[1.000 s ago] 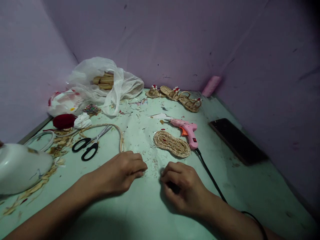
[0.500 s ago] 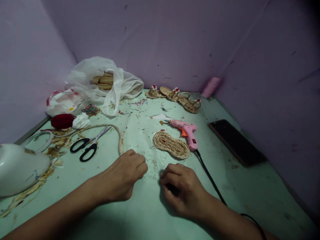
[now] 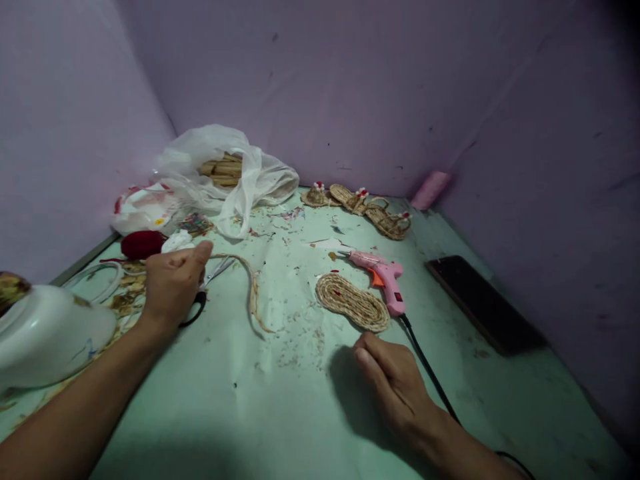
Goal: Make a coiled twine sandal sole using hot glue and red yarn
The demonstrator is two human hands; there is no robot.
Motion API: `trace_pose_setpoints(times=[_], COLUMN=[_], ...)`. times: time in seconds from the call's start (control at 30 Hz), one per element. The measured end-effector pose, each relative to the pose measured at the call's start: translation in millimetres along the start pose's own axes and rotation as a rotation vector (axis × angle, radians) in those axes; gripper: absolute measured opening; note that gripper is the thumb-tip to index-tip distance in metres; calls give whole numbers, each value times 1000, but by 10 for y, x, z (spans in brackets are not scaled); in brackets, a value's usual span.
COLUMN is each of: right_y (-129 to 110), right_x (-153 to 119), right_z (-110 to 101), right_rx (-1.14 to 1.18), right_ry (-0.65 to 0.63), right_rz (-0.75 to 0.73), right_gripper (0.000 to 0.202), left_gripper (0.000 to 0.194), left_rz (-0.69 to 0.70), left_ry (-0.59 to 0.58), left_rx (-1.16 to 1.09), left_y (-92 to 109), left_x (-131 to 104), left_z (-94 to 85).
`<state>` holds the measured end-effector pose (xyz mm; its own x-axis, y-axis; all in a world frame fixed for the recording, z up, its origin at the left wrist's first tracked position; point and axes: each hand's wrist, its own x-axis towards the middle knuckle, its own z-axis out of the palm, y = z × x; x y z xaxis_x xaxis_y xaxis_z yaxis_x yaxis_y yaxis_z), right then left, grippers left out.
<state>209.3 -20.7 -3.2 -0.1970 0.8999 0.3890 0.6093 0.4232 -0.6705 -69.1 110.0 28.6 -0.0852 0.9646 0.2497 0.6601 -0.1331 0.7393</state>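
My left hand (image 3: 175,283) is closed above the left part of the table, partly covering black-handled scissors (image 3: 218,268). Its curled fingers face away, so anything inside is hidden. A thin braided straw cord (image 3: 253,293) curves away to its right, the loose end lying on the table. My right hand (image 3: 393,380) is a fist just in front of a sole-shaped piece of coiled straw braid (image 3: 353,302), and its palm cannot be seen. Behind that piece lies a pink glue gun (image 3: 381,272), nozzle pointing left.
Small woven straw slippers and a hat (image 3: 317,195) rest by the back wall. At back left are a white plastic bag (image 3: 273,180), dark red yarn (image 3: 143,245) and a tape roll (image 3: 107,283). A phone (image 3: 483,300) lies right; a white rounded object (image 3: 60,337) sits left.
My left hand has moved left and away from me, leaving the cord's end lying uncovered. My right hand has shifted slightly right and curled tighter. The view has tilted a little.
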Motion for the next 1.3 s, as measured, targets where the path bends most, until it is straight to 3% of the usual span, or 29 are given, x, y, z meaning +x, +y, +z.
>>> trace_pose_setpoints(times=[0.1, 0.17, 0.2, 0.27, 0.33, 0.4, 0.47, 0.57, 0.63, 0.7, 0.77, 0.87, 0.93, 1.0, 1.07, 1.13, 1.2, 1.3], right_y=[24, 48, 62, 94, 119, 124, 105, 53, 25, 6, -9, -44, -79, -123, -167, -205, -233, -260], right_x=[3, 38, 69, 158, 269, 383, 485, 605, 654, 673, 659, 599, 555, 530, 531, 550, 566, 547], right_z=[20, -7, -40, -143, -266, -364, -398, -328, -249, -188, -168, -215, -267, -294, -263, -168, -34, 152], right_rx=[10, 23, 13, -32, -97, -225, -412, -586, -620, -646, -658, -554, -440, -326, -145, 105, 324, 530], right_ry=[94, 196, 256, 391, 453, 338, 112, -174, -265, -286, -270, -184, -42, 142, 259, 266, 246, 269], right_rz=[64, 113, 138, 189, 230, 234, 200, 183, 220, 241, 235, 190, 161, 183, 256, 325, 381, 440], right_gripper=[37, 40, 39, 24, 17, 29, 37, 49, 52, 53, 54, 62, 65, 64, 61, 57, 54, 51], left_gripper=[22, 48, 48, 29, 18, 20, 23, 24, 23, 21, 20, 22, 25, 25, 23, 21, 25, 36], left_rz=[40, 161, 244, 424, 561, 630, 669, 737, 754, 737, 691, 567, 487, 435, 376, 234, 9, -212], left_ry=[122, 207, 233, 239, 158, 0, -175, -376, -497, -552, -534, -409, -303, -231, -236, -328, -445, -534], left_rx=[138, 261, 293, 253, 109, 17, 10, 118, 211, 303, 417, 556, 550, 426, 169, -150, -416, -666], left_y=[14, 74, 110, 176, 225, 258, 287, 339, 373, 388, 375, 319, 294, 306, 362, 452, 554, 679], left_x=[55, 26, -11, -122, -262, -408, -541, -679, -709, -681, -605, -462, -395, -380, -417, -486, -562, -652], left_z=[-1, 2, 8, 33, 81, 155, 242, 354, 389, 382, 339, 235, 172, 142, 156, 206, 273, 368])
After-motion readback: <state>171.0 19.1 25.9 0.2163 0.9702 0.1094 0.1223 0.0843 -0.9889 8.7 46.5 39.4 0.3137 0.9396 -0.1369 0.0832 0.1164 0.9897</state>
